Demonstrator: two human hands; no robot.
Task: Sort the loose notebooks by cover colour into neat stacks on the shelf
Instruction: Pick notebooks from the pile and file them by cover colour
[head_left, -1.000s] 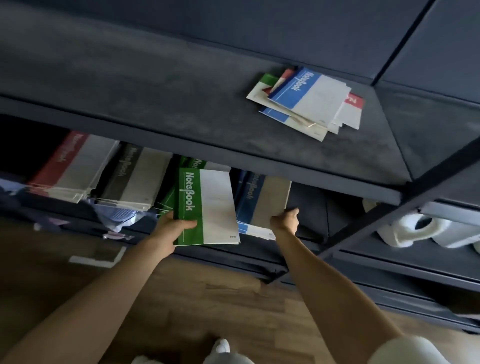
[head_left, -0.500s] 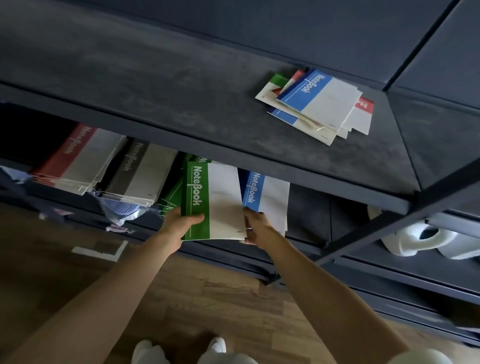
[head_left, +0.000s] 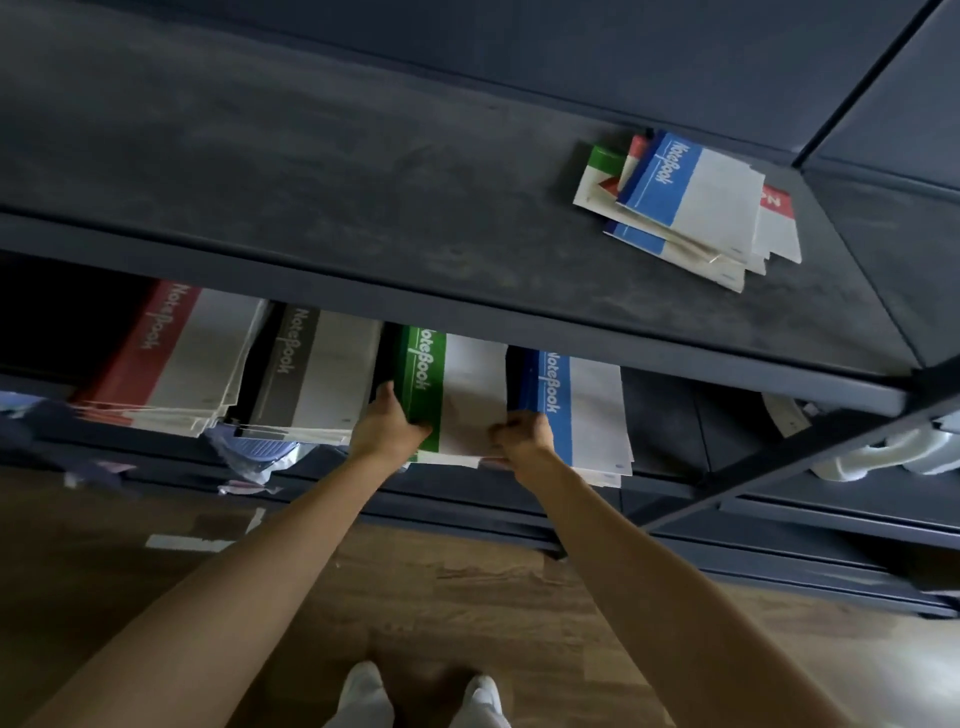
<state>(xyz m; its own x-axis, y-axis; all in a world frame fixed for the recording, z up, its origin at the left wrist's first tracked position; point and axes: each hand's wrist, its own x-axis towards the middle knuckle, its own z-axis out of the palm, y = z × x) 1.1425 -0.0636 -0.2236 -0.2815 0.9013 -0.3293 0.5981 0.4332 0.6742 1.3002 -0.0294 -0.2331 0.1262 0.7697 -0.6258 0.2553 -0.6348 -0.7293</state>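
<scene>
On the lower shelf lie a red stack (head_left: 171, 358), a grey-black stack (head_left: 317, 374), a green stack (head_left: 457, 384) and a blue stack (head_left: 587, 410) of notebooks. My left hand (head_left: 387, 423) grips the left front edge of the green stack, thumb on its green band. My right hand (head_left: 522, 434) holds the green stack's right front corner with curled fingers, next to the blue stack. A loose pile of mixed notebooks (head_left: 696, 202), blue on top with green and red below, lies on the upper shelf (head_left: 311, 171) at the right.
The dark metal shelf frame (head_left: 779, 462) slants across the right. White paper rolls (head_left: 893, 452) sit on a lower shelf at the right. Crumpled cloth and paper (head_left: 254, 457) lie under the grey stack. Below is a wooden floor (head_left: 467, 587), with my white shoes (head_left: 421, 696).
The green notebook went from held out in front into the shelf on top of the green stack. My right hand left the blue stack and came to the green stack's right corner.
</scene>
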